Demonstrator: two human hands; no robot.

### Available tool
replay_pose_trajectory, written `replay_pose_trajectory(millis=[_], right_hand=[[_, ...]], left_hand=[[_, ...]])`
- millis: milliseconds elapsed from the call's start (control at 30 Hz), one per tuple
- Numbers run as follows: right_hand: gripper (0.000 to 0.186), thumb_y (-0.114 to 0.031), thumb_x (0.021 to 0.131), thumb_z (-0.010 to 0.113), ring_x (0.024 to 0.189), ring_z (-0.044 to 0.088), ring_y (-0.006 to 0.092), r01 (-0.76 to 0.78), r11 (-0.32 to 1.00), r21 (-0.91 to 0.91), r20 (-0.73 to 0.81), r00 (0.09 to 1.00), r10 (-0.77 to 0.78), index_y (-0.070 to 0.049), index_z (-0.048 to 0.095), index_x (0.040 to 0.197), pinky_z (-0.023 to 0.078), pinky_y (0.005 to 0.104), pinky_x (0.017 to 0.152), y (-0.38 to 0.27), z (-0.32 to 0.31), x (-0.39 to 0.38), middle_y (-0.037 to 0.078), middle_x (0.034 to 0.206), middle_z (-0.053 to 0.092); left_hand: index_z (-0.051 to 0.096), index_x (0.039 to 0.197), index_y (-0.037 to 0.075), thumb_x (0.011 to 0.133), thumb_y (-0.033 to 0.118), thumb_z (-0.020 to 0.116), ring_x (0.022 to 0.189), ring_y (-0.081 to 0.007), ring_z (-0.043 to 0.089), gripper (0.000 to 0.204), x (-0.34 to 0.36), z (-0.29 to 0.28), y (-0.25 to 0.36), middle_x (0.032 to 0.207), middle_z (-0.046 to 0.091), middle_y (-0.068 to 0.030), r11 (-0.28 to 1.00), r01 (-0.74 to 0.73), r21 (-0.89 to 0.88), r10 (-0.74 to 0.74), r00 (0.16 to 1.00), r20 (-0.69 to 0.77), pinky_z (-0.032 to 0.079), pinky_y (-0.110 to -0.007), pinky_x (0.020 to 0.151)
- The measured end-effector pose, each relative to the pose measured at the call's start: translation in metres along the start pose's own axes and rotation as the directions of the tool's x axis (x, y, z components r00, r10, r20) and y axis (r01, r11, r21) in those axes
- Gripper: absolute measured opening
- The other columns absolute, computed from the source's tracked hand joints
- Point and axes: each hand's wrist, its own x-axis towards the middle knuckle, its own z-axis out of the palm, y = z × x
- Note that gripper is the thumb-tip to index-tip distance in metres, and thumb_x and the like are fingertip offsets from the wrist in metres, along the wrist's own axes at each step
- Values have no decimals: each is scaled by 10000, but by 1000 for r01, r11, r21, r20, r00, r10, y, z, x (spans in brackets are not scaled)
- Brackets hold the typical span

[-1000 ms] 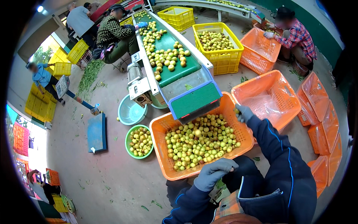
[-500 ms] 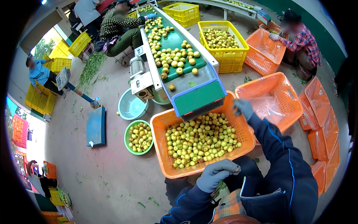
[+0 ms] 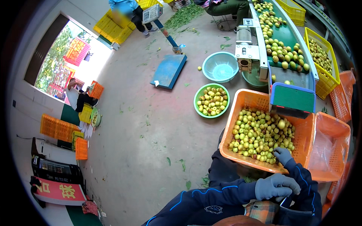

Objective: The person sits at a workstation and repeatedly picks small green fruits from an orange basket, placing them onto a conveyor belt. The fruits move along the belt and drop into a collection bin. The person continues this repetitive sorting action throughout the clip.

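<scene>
An orange plastic crate (image 3: 245, 157) stands before me, filled with small round fruits (image 3: 254, 132), yellow-green with brown patches. My right hand (image 3: 283, 155), in a grey glove, reaches over the crate's near side and touches the fruits. Its fingers are stretched out, partly hidden among them. My left hand (image 3: 277, 187), gloved alike, is closed in front of my body, close to the right forearm. What it may hold is hidden. Over the crate's far side juts the end of a green conveyor belt (image 3: 285, 71) carrying more of these fruits.
Left of the crate are a green basin (image 3: 196, 101) of fruit and a light-blue basin (image 3: 220, 67). A blue platform scale (image 3: 169, 71) stands beyond. An orange crate (image 3: 332, 128) lined with plastic adjoins on the right, and a yellow crate (image 3: 325, 81) of fruit stands behind.
The view has swung to the left. My right hand has come from the crate's far right side down onto the fruits at its near side. My left hand stays closed near my body.
</scene>
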Motion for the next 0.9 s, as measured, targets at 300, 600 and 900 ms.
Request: replay_pose_trajectory(millis=[300,600,900], right_hand=[[162,-258,882,592,821,630,322,317,868,-384,221,944,-246,-128,621,974,497,460,687,-16,-8,58,103,955,633],[313,-142,832,599,1043,585,241,502,775,-383,422,842,-336,-157,576,1144,516,373,800,-52,21,58,29,1165,565],[537,-131,746,692,1352,399,339,705,500,-503,478,709,-519,-141,536,1260,362,460,1075,-59,58,97,108,1440,437]], left_hand=[[662,1112,141,919,139,572,976,-287,581,213,13,6,1,1039,609,-70,714,-541,444,542,829,139,490,-388,799],[626,983,189,766,63,600,850,-256,578,253,-7,6,20,895,540,-34,690,-328,645,376,924,68,464,-379,678],[669,1011,73,938,269,521,898,-270,590,256,-5,-9,25,1015,588,-78,647,-743,169,754,657,4,473,-381,759]])
